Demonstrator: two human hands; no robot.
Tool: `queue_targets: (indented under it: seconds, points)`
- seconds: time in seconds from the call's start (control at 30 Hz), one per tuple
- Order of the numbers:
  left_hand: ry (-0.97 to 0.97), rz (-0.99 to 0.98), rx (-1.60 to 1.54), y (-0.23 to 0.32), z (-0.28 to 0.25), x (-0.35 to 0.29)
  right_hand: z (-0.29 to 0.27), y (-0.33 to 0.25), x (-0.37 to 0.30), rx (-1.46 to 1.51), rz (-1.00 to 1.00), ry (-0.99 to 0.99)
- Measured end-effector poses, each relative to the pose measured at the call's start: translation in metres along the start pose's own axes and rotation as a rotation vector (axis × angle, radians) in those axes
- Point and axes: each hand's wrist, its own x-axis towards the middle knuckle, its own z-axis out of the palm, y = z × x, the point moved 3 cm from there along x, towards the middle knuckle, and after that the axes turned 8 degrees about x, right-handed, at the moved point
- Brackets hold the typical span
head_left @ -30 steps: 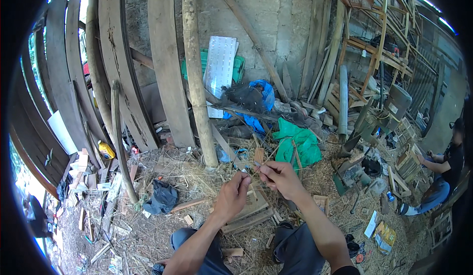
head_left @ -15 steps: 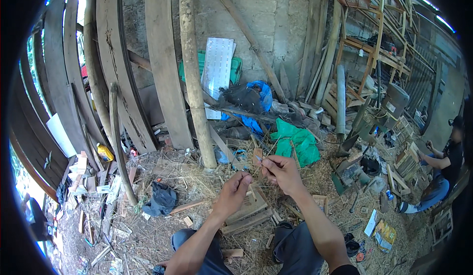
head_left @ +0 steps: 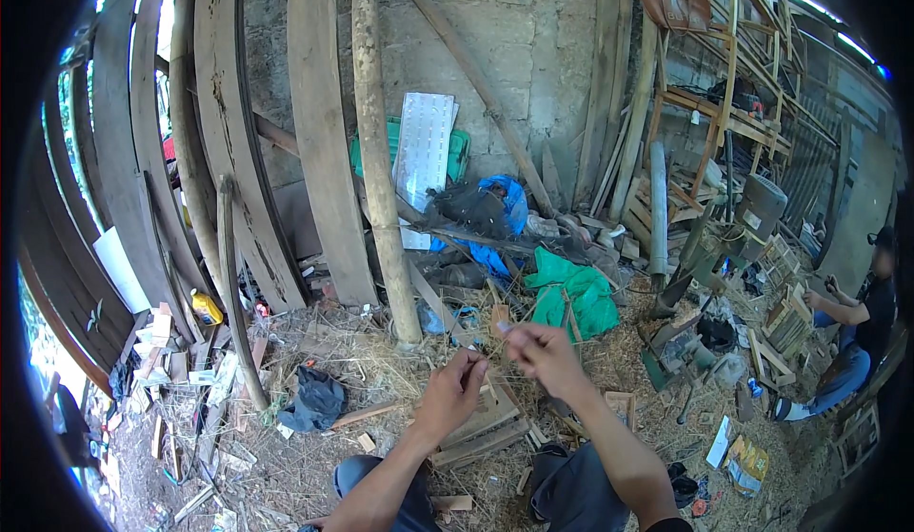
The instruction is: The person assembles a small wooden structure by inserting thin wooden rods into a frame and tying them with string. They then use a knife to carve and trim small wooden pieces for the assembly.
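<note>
My left hand (head_left: pixel 451 391) is closed in a pinch, thumb against the fingertips. Whatever it may hold is too small to make out. To its right, my right hand (head_left: pixel 549 361) is also pinched, somewhat blurred. A tiny pale or shiny tip shows at its fingers, too small to name. The two hands are apart, in the air in front of my knees. Below them a slatted wooden piece (head_left: pixel 481 429), like a small crate or frame, lies on the ground between my legs, partly hidden by my hands.
A wooden pole (head_left: pixel 379 151) and planks (head_left: pixel 324 132) stand before a block wall. Green plastic sheeting (head_left: pixel 576 294) lies ahead, a black plastic bag (head_left: pixel 314 399) to the left. At the far right a person (head_left: pixel 862 313) sits holding something wooden. Straw and wood scraps litter the ground.
The view has tilted up slightly. Both hands sit a little lower in it, and the right hand's fingers have turned and blurred. Both remain pinched.
</note>
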Motion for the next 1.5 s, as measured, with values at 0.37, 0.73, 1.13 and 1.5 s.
queue_targets:
  seconds: [0.37, 0.73, 1.13, 1.5]
  points:
    - [0.129, 0.339, 0.514, 0.009, 0.0, 0.004, -0.008, 0.006, 0.009, -0.092, 0.08, 0.003]
    - [0.081, 0.322, 0.359, 0.012, -0.003, -0.004, -0.069, -0.021, 0.016, 0.039, -0.066, 0.333]
    - [0.074, 0.146, 0.179, 0.002, -0.006, 0.002, -0.021, -0.016, 0.005, 0.068, -0.011, 0.071]
    - [0.047, 0.138, 0.211, 0.01, -0.005, 0.002, -0.001, -0.003, -0.001, -0.102, 0.059, -0.109]
